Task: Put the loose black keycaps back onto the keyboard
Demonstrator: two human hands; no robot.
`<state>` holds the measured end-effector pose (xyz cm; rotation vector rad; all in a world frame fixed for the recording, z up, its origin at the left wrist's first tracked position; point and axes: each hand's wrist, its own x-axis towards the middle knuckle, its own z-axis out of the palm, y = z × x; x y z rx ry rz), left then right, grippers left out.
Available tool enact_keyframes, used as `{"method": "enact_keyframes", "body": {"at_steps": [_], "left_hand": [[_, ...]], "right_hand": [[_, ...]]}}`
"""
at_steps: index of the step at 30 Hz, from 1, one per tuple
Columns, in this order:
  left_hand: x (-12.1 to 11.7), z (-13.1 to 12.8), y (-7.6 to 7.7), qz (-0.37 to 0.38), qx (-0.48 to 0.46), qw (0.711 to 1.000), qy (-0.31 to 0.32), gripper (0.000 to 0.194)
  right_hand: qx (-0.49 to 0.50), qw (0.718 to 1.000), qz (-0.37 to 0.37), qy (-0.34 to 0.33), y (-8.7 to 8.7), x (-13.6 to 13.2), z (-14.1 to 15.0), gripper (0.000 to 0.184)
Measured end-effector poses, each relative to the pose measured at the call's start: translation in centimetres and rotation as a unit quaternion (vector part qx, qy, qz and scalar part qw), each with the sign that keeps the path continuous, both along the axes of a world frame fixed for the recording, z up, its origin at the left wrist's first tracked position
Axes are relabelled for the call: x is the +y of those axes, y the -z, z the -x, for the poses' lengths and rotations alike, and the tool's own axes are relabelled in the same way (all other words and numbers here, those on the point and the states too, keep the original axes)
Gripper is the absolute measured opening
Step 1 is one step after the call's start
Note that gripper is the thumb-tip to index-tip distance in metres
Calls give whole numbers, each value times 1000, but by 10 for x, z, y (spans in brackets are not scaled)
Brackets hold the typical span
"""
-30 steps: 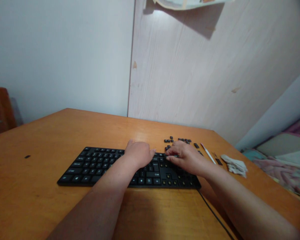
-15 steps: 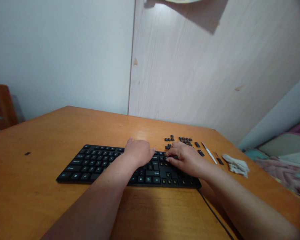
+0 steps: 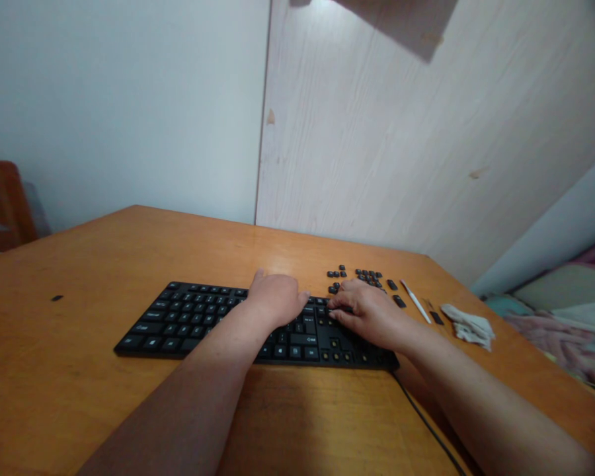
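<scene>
A black keyboard [image 3: 149, 328] lies flat on the wooden table, its letter keys in place on the left. On its right part several keycaps are off and bare switches show. My left hand [image 3: 274, 301] rests over the keyboard's far edge, thumb out to the right on top; its other fingers bend down out of sight behind the edge. My right hand [image 3: 367, 311] is over the right part of the keyboard. Its thumb and forefinger come together at the upper keys there, and what is between them is hidden. Loose black keycaps [image 3: 369, 273] lie just beyond this hand.
Right of the keycaps lie a white pen-like stick [image 3: 416, 302], a small dark brush-like tool [image 3: 436, 318] and a crumpled whitish cloth [image 3: 470, 326]. A small black piece [image 3: 57, 298] is at the far left. The keyboard's cable [image 3: 429, 423] runs toward the front right.
The view has tipped down and shifted slightly. Both hands stay at nearly the same spots on the keyboard, and the loose keycaps have not visibly moved.
</scene>
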<state>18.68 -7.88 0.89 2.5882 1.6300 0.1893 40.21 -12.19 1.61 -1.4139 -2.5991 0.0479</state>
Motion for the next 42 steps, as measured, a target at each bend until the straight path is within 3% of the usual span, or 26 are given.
{"method": "enact_keyframes", "body": {"at_steps": [25, 42], "left_hand": [[1, 0, 2, -4, 6, 1000, 6, 55], [0, -2, 1, -8, 13, 1000, 5, 59]], "right_hand": [[-25, 1000, -2, 2, -3, -4, 9, 17], [-59, 997, 1, 43, -5, -10, 20, 21]]}}
